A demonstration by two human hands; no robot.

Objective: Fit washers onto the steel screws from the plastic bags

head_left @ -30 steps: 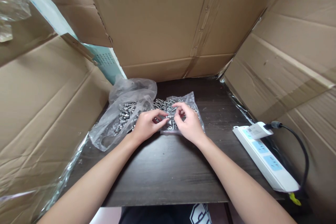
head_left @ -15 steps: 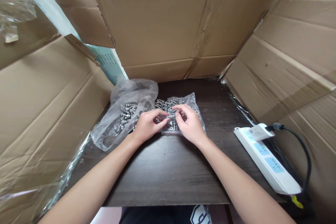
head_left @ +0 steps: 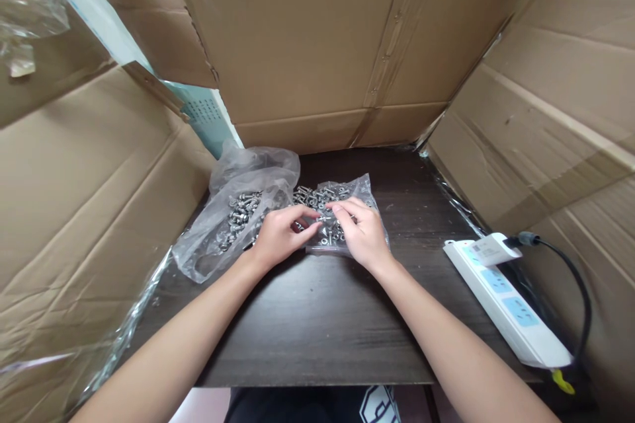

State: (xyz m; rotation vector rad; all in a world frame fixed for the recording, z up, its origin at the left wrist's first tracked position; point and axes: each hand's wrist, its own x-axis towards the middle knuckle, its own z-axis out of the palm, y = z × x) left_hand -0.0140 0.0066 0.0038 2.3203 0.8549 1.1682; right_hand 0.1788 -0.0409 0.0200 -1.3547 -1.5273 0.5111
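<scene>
My left hand (head_left: 282,232) pinches a small silvery bolt (head_left: 325,219) between thumb and fingertips, its shank pointing to the right. Close by the free end of the bolt, my right hand (head_left: 366,232) has its thumb and fingers bent together; what they hold, if anything, is too small to make out. Under both hands lies a flat clear plastic bag (head_left: 364,186) with loose bolts, nuts and washers on it. A pile of bolts (head_left: 305,197) sits just behind the fingers.
Left of my hands, a crumpled clear bag (head_left: 198,254) holds many bolts. At right, a white power strip (head_left: 510,310) carries a plugged-in adapter (head_left: 491,250) with a black cable (head_left: 578,277). Cardboard walls (head_left: 307,46) enclose the dark table (head_left: 317,317) at back and sides.
My right hand's thumb and fingers have shifted slightly and turned about the bolt's end, showing more of the back of the hand. My left hand stays still with the bolt.
</scene>
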